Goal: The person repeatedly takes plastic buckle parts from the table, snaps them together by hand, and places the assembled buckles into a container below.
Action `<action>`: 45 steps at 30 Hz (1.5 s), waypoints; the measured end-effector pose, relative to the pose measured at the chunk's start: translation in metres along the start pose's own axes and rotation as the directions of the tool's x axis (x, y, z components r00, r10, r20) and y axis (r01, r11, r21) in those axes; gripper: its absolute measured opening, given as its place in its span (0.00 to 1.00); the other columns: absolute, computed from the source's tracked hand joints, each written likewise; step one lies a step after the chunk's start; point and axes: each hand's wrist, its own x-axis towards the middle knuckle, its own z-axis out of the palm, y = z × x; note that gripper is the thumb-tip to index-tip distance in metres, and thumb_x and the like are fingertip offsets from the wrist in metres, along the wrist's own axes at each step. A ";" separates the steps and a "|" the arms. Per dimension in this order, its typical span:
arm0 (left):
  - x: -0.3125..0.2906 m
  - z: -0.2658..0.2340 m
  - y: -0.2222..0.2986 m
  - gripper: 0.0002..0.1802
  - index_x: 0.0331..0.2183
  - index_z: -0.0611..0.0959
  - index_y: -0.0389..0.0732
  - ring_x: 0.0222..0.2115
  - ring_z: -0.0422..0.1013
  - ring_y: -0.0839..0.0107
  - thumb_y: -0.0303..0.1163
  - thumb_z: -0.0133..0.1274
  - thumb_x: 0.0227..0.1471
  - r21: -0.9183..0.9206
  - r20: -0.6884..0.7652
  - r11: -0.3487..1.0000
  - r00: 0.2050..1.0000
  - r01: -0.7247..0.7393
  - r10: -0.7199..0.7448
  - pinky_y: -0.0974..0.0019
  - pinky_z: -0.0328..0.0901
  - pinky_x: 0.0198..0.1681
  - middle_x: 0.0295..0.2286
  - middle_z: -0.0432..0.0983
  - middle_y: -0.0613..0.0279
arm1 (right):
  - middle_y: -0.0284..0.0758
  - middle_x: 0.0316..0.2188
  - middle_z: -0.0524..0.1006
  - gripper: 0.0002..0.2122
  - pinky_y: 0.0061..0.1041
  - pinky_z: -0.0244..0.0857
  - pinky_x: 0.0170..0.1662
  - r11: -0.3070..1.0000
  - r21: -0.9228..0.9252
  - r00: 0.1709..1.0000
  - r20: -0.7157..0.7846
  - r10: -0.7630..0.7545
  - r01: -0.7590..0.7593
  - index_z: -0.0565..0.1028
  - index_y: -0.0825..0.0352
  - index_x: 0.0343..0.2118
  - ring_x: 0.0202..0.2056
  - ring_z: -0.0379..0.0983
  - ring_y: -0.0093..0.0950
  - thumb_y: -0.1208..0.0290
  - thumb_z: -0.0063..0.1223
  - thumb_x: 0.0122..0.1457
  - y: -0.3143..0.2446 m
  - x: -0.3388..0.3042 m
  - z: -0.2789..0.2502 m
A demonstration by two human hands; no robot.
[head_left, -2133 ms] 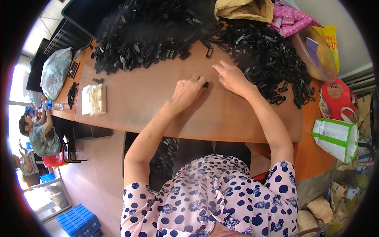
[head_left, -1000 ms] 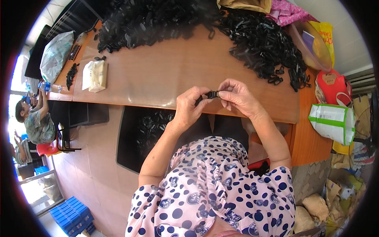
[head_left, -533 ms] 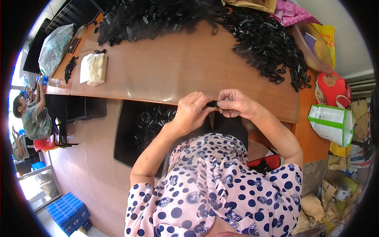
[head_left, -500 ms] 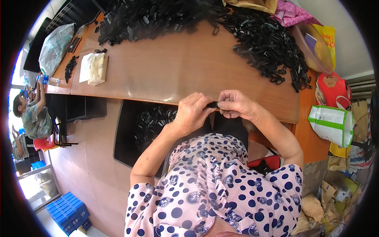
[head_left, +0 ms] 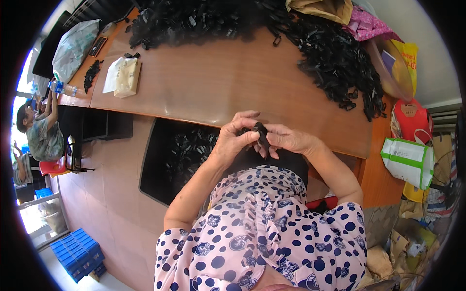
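Note:
Between my two hands, just off the table's near edge, is a small black plastic part (head_left: 262,134), held upright; its exact kind does not show. My left hand (head_left: 239,136) pinches it from the left with thumb and fingers. From the other side, my right hand (head_left: 289,139) grips it too, its fingers closed and partly hidden behind the part. Loose black parts of a similar look lie heaped at the far side of the brown table (head_left: 204,72), in a back pile (head_left: 194,22) and a right pile (head_left: 335,63).
Below the table edge at left stands a black bin (head_left: 160,169) with more black parts. A paper packet (head_left: 127,77) and a plastic bottle (head_left: 63,88) lie on the left. Bags (head_left: 407,157) line the right side. Another person (head_left: 43,133) sits far left; blue crates (head_left: 77,254) stand on the floor.
The black part has turned from lying sideways to upright between my fingers. My left fingers have spread and shifted around it. The view has shifted slightly.

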 end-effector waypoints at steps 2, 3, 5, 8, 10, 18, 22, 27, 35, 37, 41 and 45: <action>-0.005 -0.008 -0.006 0.13 0.34 0.81 0.39 0.29 0.73 0.74 0.34 0.63 0.45 -0.085 0.000 0.995 0.999 0.045 -0.045 0.74 0.64 0.27 0.53 0.63 0.50 | 0.38 0.38 0.71 0.31 0.16 0.67 0.29 0.999 -0.013 0.998 0.057 -0.029 0.030 0.62 0.69 0.54 0.36 0.72 0.25 0.46 0.47 0.58 0.002 0.004 0.002; -0.006 -0.012 -0.011 0.14 0.34 0.81 0.39 0.27 0.73 0.75 0.33 0.63 0.44 -0.090 -0.019 0.996 0.999 0.024 -0.026 0.75 0.63 0.26 0.53 0.64 0.52 | 0.38 0.37 0.71 0.28 0.15 0.66 0.28 0.998 0.059 0.998 0.060 -0.003 -0.001 0.64 0.70 0.52 0.35 0.72 0.24 0.49 0.46 0.60 0.006 0.007 0.005; -0.011 -0.019 -0.013 0.14 0.34 0.81 0.39 0.28 0.73 0.75 0.34 0.64 0.44 -0.086 -0.038 0.996 0.999 0.029 -0.032 0.74 0.64 0.27 0.52 0.65 0.53 | 0.36 0.35 0.71 0.20 0.14 0.64 0.27 0.991 0.123 0.999 -0.013 0.048 -0.046 0.67 0.70 0.48 0.33 0.71 0.22 0.56 0.42 0.64 0.007 0.016 0.019; -0.017 -0.026 -0.015 0.18 0.34 0.81 0.38 0.32 0.72 0.75 0.38 0.65 0.43 -0.044 -0.076 0.999 0.997 0.024 -0.027 0.74 0.65 0.29 0.51 0.67 0.58 | 0.29 0.27 0.72 0.16 0.13 0.61 0.30 0.996 0.086 0.992 -0.126 -0.029 0.040 0.73 0.68 0.37 0.29 0.68 0.16 0.58 0.40 0.65 0.017 0.028 0.032; -0.021 -0.029 -0.014 0.21 0.35 0.81 0.37 0.36 0.70 0.74 0.42 0.65 0.42 0.007 -0.078 0.999 0.996 -0.042 0.042 0.74 0.66 0.33 0.50 0.68 0.58 | 0.31 0.29 0.75 0.16 0.10 0.61 0.28 0.997 0.068 0.991 -0.129 -0.027 0.036 0.73 0.68 0.38 0.28 0.70 0.15 0.57 0.42 0.65 0.019 0.036 0.037; -0.055 -0.097 0.051 0.22 0.36 0.78 0.34 0.41 0.71 0.57 0.31 0.65 0.36 0.950 -0.019 0.302 0.952 -0.079 0.307 0.63 0.65 0.43 0.38 0.73 0.52 | 0.40 0.37 0.74 0.20 0.29 0.67 0.41 0.646 -0.763 0.824 -0.384 -0.416 -0.030 0.66 0.68 0.47 0.36 0.73 0.31 0.62 0.55 0.56 -0.019 0.048 -0.064; 0.025 -0.076 0.078 0.17 0.37 0.77 0.36 0.35 0.72 0.56 0.29 0.60 0.42 0.982 0.072 0.139 0.929 -0.131 0.363 0.62 0.66 0.38 0.35 0.75 0.53 | 0.45 0.35 0.73 0.18 0.35 0.67 0.40 0.277 -0.918 0.605 -0.396 -0.691 -0.284 0.68 0.65 0.46 0.35 0.72 0.41 0.61 0.53 0.57 -0.058 0.061 -0.163; 0.180 -0.058 0.048 0.13 0.38 0.78 0.38 0.31 0.73 0.55 0.30 0.57 0.48 0.967 0.170 0.100 0.885 -0.235 0.433 0.59 0.66 0.33 0.34 0.75 0.53 | 0.48 0.40 0.71 0.19 0.43 0.66 0.40 0.110 -0.790 0.601 -0.541 -0.589 -0.604 0.67 0.65 0.45 0.40 0.72 0.47 0.56 0.50 0.58 -0.087 0.101 -0.188; 0.279 -0.049 0.025 0.15 0.38 0.77 0.39 0.36 0.72 0.53 0.29 0.58 0.46 0.983 0.153 -0.147 0.932 -0.110 0.329 0.56 0.67 0.39 0.33 0.75 0.53 | 0.43 0.35 0.72 0.12 0.36 0.68 0.34 0.045 -0.833 0.618 -0.444 -0.649 -0.551 0.66 0.66 0.42 0.36 0.74 0.39 0.68 0.51 0.58 -0.057 0.102 -0.212; 0.269 -0.053 0.022 0.14 0.38 0.77 0.38 0.34 0.73 0.53 0.29 0.58 0.46 0.981 0.146 -0.170 0.940 -0.096 0.309 0.57 0.68 0.38 0.33 0.75 0.53 | 0.35 0.31 0.72 0.10 0.21 0.62 0.25 0.688 -0.725 0.627 -0.541 -0.560 -0.012 0.67 0.66 0.42 0.30 0.70 0.23 0.71 0.48 0.60 -0.058 0.088 -0.190; 0.203 -0.041 0.015 0.14 0.39 0.77 0.35 0.29 0.73 0.70 0.27 0.58 0.48 0.822 0.049 0.547 0.976 -0.161 0.214 0.69 0.67 0.34 0.29 0.77 0.59 | 0.33 0.28 0.74 0.08 0.17 0.60 0.28 0.975 -0.120 0.768 -0.601 -0.222 0.188 0.68 0.64 0.42 0.27 0.67 0.19 0.70 0.47 0.61 -0.056 0.044 -0.124; 0.127 -0.024 -0.004 0.16 0.42 0.78 0.35 0.32 0.71 0.79 0.26 0.58 0.49 0.415 -0.010 0.907 0.997 -0.065 0.076 0.74 0.67 0.38 0.30 0.76 0.65 | 0.29 0.28 0.74 0.08 0.10 0.50 0.24 0.939 0.126 0.844 -0.489 -0.222 0.320 0.70 0.64 0.40 0.24 0.62 0.11 0.69 0.51 0.60 -0.034 0.018 -0.086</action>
